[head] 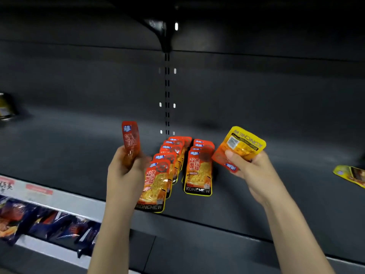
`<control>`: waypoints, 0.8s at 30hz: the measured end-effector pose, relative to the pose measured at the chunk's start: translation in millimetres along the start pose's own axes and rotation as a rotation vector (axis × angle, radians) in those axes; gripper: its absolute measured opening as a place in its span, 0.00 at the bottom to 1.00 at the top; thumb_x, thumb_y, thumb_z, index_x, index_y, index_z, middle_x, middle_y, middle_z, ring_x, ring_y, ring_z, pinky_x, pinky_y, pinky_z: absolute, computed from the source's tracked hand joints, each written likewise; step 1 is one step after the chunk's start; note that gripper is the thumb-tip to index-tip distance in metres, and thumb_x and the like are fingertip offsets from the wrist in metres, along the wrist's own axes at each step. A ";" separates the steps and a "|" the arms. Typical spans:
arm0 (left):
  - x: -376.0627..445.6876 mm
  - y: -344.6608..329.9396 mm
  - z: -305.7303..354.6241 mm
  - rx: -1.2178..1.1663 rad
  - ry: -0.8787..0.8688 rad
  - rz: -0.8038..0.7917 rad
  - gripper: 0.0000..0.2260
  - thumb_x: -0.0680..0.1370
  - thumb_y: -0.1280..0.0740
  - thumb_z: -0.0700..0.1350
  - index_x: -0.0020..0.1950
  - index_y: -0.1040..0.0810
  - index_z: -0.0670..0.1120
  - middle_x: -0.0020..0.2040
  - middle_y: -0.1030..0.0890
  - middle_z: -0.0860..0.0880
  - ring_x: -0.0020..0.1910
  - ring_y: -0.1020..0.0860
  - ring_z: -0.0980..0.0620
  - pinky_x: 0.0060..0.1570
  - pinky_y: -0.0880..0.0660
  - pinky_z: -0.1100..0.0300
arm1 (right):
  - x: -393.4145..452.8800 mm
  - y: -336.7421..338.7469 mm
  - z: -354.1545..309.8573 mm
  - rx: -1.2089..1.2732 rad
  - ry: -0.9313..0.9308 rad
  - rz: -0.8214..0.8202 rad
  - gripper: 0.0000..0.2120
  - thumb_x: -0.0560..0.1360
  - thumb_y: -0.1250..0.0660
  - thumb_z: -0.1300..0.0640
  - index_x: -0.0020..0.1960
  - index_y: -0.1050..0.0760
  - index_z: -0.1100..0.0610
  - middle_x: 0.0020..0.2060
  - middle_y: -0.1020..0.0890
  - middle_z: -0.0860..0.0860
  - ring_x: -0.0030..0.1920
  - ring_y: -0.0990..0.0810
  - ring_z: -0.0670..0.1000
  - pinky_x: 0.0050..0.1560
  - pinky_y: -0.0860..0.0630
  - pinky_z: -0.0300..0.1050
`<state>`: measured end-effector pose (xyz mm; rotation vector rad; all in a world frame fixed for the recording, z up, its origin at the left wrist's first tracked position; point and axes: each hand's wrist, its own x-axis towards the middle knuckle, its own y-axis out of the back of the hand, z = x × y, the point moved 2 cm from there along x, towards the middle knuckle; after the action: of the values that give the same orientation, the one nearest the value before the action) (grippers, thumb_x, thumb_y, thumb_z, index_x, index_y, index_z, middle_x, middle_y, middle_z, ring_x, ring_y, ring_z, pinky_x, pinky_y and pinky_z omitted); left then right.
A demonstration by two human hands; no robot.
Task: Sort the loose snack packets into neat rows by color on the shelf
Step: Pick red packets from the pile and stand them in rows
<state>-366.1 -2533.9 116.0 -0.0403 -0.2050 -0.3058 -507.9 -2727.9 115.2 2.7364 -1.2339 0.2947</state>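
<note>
Two rows of orange-red snack packets lie overlapped on the dark shelf [256, 204]: a left row [164, 173] and a right row [199, 171]. My left hand [126, 173] holds one orange-red packet [130, 141] upright, just left of the left row. My right hand [250, 171] grips another packet [242, 145] upside down with its yellow back facing me, to the right of the right row. A loose yellow packet [350, 175] lies at the far right of the shelf.
A slotted upright [167, 91] runs down the back wall behind the rows. A dim packet [6, 107] sits at the far left. Below the shelf's price strip [39, 191], the lower shelf holds several blue packets [45, 220].
</note>
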 end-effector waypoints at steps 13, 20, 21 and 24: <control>-8.2 -17.8 -1.6 0.124 -0.065 -0.117 0.04 0.78 0.37 0.42 0.44 0.25 0.44 0.34 0.22 0.52 0.28 0.28 0.61 0.33 0.34 0.60 | -6.2 18.7 15.9 -0.083 0.061 0.230 0.05 0.76 0.34 0.52 0.44 0.21 0.45 0.54 0.29 0.48 0.57 0.25 0.49 0.62 0.29 0.44; -6.2 -21.6 -4.6 0.116 -0.071 -0.114 0.04 0.78 0.37 0.42 0.44 0.24 0.46 0.39 0.19 0.49 0.38 0.23 0.53 0.38 0.30 0.61 | -7.8 9.8 12.8 -0.225 0.113 0.296 0.14 0.80 0.42 0.48 0.37 0.27 0.49 0.32 0.22 0.42 0.35 0.25 0.38 0.37 0.31 0.28; -6.5 -23.1 -4.9 0.113 -0.068 -0.116 0.04 0.78 0.37 0.42 0.44 0.24 0.46 0.38 0.19 0.50 0.38 0.23 0.54 0.38 0.30 0.62 | -7.9 9.8 13.2 -0.250 0.111 0.304 0.15 0.80 0.43 0.48 0.36 0.29 0.47 0.30 0.24 0.42 0.32 0.27 0.39 0.35 0.32 0.29; -8.7 -28.9 -4.2 0.107 -0.067 -0.135 0.04 0.78 0.36 0.42 0.44 0.24 0.46 0.36 0.19 0.52 0.33 0.24 0.61 0.35 0.31 0.67 | -8.0 11.0 13.2 -0.249 0.088 0.305 0.15 0.81 0.44 0.48 0.38 0.28 0.48 0.29 0.22 0.46 0.29 0.25 0.39 0.37 0.31 0.36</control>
<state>-382.2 -2559.1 110.3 0.0695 -0.2909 -0.4280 -519.7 -2731.9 100.9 2.3025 -1.5471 0.2659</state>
